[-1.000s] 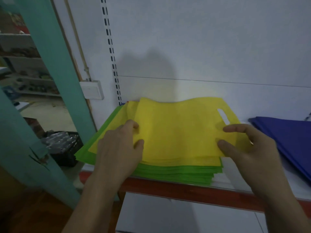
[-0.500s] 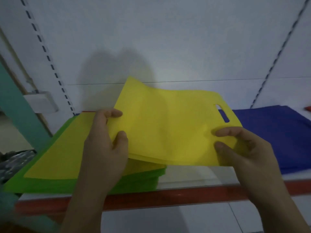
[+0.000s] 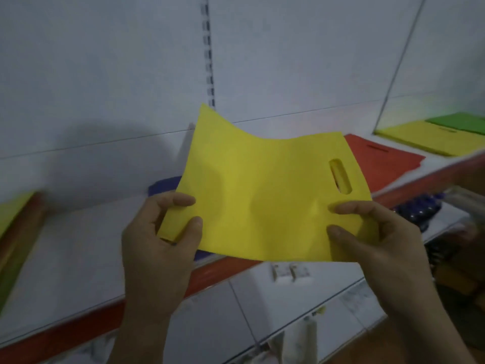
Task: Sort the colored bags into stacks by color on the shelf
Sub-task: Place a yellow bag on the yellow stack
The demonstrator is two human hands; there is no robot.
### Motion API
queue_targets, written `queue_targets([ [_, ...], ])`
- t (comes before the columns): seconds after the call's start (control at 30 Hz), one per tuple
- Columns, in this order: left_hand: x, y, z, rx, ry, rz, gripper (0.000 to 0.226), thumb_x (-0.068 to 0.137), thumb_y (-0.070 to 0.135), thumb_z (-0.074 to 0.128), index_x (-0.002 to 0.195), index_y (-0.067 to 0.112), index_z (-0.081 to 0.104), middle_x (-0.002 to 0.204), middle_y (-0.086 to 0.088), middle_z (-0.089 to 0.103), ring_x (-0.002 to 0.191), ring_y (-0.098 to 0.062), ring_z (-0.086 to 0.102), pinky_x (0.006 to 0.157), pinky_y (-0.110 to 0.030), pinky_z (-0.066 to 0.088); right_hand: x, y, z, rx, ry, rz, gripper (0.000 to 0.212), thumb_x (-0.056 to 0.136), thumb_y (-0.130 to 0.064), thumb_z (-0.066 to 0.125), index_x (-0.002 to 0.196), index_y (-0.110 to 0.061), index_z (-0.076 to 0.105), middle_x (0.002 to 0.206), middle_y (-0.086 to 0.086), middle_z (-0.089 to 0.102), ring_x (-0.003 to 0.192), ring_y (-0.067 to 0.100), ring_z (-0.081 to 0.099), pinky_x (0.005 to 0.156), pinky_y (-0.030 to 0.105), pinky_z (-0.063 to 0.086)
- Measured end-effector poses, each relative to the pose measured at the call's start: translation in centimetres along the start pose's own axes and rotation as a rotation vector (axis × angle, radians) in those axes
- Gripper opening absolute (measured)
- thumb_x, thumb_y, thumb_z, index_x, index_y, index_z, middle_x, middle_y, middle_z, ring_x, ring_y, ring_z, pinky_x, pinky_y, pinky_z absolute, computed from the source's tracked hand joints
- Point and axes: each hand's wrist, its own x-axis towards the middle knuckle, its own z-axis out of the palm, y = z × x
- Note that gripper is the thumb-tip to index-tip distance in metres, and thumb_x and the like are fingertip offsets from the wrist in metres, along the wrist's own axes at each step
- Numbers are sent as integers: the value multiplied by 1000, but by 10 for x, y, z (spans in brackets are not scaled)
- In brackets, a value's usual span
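The only label-like things are two small white tags (image 3: 290, 274) on the edge of a lower shelf at 6 o'clock, too blurred to read.

The surface is a white shelf (image 3: 78, 245) with a red front edge (image 3: 65, 334), backed by a white panel (image 3: 105, 74) with a slotted upright (image 3: 208, 61) at 12 o'clock. A blue bag (image 3: 162, 185) lies flat on the shelf, mostly hidden. A red bag (image 3: 388, 164) lies at 2 o'clock. Beyond it, at 3 o'clock, a green bag (image 3: 462, 122) rests on a yellow stack (image 3: 425, 139). At 9 o'clock, blurred yellow and green bags (image 3: 10, 232) reach the picture's edge.

The yellow bag (image 3: 262, 193) is held in the air above the shelf, in front of the blue bag, with its handle slot (image 3: 339, 179) toward 3 o'clock. The left hand (image 3: 160, 245) pinches its left edge between thumb and fingers at 8 o'clock. The right hand (image 3: 372, 240) pinches the corner below the slot at 4 o'clock. The sheet sags a little between them.
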Motion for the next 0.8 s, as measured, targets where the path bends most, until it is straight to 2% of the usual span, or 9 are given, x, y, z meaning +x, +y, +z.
queue_targets([
  [0.1, -15, 19, 68, -100, -57, -36, 36, 78, 0, 78, 92, 30, 65, 91, 30, 67, 78, 5, 64, 59, -7, 47, 9, 18, -66, -72, 106, -13, 25, 81, -14, 79, 91, -35, 72, 114, -30, 59, 100, -1, 58, 71, 20, 49],
  [0.2, -30, 40, 137, -202, -137, -83, 32, 77, 3, 80, 91, 29, 67, 83, 20, 70, 67, -1, 65, 52, -12, 48, 12, 35, -135, -152, 215, -33, 27, 81, -12, 78, 93, -36, 71, 113, -30, 57, 96, -5, 59, 63, 14, 51],
  [0.27, -41, 57, 184, -261, -184, -103, 29, 78, 4, 80, 88, 28, 68, 86, 22, 70, 74, 3, 66, 54, -10, 48, 11, 46, -182, -196, 304, -23, 25, 82, -11, 77, 93, -33, 71, 110, -27, 59, 92, -8, 59, 62, 15, 52],
  [0.33, -50, 72, 230, -292, -213, -91, 26, 80, 5, 79, 84, 29, 68, 88, 26, 70, 78, 5, 66, 56, -12, 49, 7, 55, -225, -226, 393, 7, 22, 86, -13, 74, 93, -33, 72, 108, -26, 61, 92, -5, 59, 65, 22, 50],
  [0.4, -58, 86, 274, -316, -247, -61, 24, 81, 9, 79, 83, 30, 68, 85, 26, 70, 77, 3, 66, 61, -21, 54, 4, 64, -263, -240, 482, 42, 20, 90, -12, 70, 91, -32, 72, 99, -29, 63, 88, -7, 57, 64, 26, 48],
  [0.53, -73, 116, 352, -370, -343, 38, 37, 80, 1, 77, 90, 35, 65, 86, 43, 63, 86, 19, 61, 71, -2, 46, 0, 83, -324, -218, 648, 148, 18, 89, -17, 70, 93, -35, 69, 96, -37, 58, 89, 4, 58, 72, 50, 58],
  [0.63, -82, 124, 413, -466, -417, 50, 48, 83, -7, 72, 95, 39, 64, 115, 20, 69, 110, 3, 64, 87, -12, 51, 5, 98, -364, -214, 742, 177, 22, 87, -18, 72, 97, -38, 67, 103, -24, 62, 95, 11, 61, 73, 47, 59],
  [0.7, -86, 129, 452, -439, -490, 77, 48, 84, -8, 70, 94, 39, 65, 137, 6, 59, 122, -2, 58, 93, -10, 47, 15, 109, -389, -211, 788, 182, 24, 87, -17, 72, 98, -37, 67, 104, -21, 62, 94, 10, 61, 71, 42, 57],
  [0.8, -85, 141, 512, -412, -573, 74, 50, 84, -6, 71, 90, 44, 68, 148, 8, 49, 128, -1, 52, 90, -4, 44, 42, 127, -427, -217, 825, 173, 24, 87, -17, 71, 101, -36, 68, 105, -24, 62, 90, 2, 61, 70, 34, 55],
])
